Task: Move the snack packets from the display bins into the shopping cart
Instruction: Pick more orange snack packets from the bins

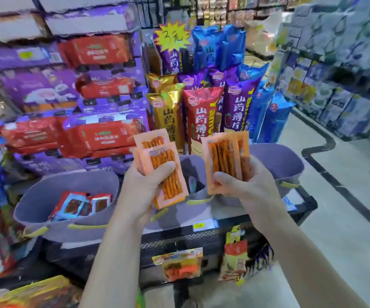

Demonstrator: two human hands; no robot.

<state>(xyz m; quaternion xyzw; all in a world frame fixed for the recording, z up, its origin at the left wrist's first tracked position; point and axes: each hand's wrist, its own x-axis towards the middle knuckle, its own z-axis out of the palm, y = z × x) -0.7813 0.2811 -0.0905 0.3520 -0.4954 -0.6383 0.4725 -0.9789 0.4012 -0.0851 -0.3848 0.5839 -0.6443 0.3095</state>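
Note:
My left hand (144, 185) grips a small stack of orange snack packets (168, 174) with clear windows showing reddish sticks. My right hand (253, 185) grips another bunch of the same orange packets (224, 156). Both hands are raised above a row of grey display bins. The left bin (46, 196) holds several red and blue packets (81, 205). The middle bin (193, 167) sits behind my hands, its contents hidden. The right bin (277, 161) stands behind my right hand. No shopping cart is in view.
Tall yam chip bags (202, 112) stand behind the bins. Purple and red boxed goods (99, 134) are stacked at the left. A black rack (179, 245) under the bins carries hanging packets (181, 263). A tiled aisle (335, 218) runs along the right, with shelves beyond.

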